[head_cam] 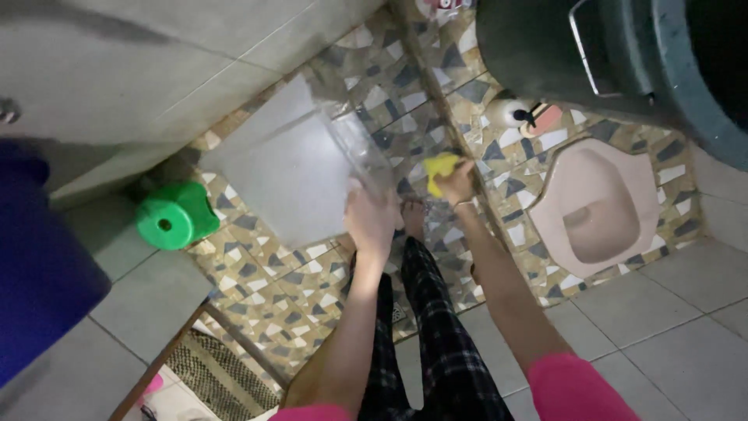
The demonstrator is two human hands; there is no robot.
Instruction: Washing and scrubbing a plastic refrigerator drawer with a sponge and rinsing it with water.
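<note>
Hands: left (372, 222) grips clear container (300, 168) edge, right (456, 183) clutches yellow sponge (439, 168) beside it.

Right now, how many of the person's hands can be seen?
2. The left hand holds the edge of the clear plastic container; the right hand grips a yellow sponge beside it. Neither is hidden.

Clear plastic container (312, 156) tilted over floor; yellow sponge (439, 169) crumpled beside it.

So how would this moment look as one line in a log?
left hand: holds clear plastic container by its corner | right hand: grips yellow sponge | nearby: green stool, pink squat toilet
</note>
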